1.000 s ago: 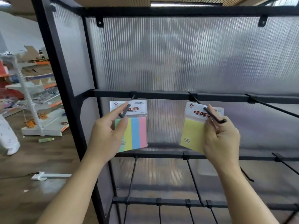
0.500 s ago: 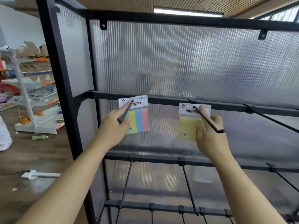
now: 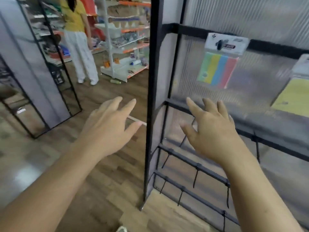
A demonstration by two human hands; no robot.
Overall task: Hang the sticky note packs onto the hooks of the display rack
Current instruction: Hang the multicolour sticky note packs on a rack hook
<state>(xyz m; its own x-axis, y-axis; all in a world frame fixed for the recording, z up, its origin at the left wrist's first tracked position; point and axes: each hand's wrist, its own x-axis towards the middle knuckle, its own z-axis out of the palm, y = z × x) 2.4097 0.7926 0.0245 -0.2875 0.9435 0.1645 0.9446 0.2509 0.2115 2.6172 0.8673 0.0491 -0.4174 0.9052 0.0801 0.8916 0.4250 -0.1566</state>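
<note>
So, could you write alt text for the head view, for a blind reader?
Two packs hang on the rack: a striped pack on a hook, a yellow pack at the right edge. Below, the left hand and right hand are open and empty.

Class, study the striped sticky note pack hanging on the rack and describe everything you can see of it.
The striped sticky note pack has a white header card with a blurred red and dark label, above a clear sleeve showing four vertical bands: green, yellow, blue, pink. It hangs slightly tilted from a black hook on the rack's crossbar, through its header, before the ribbed translucent panel. Only the hook touches it; the left hand and right hand are lower, apart from it.
</note>
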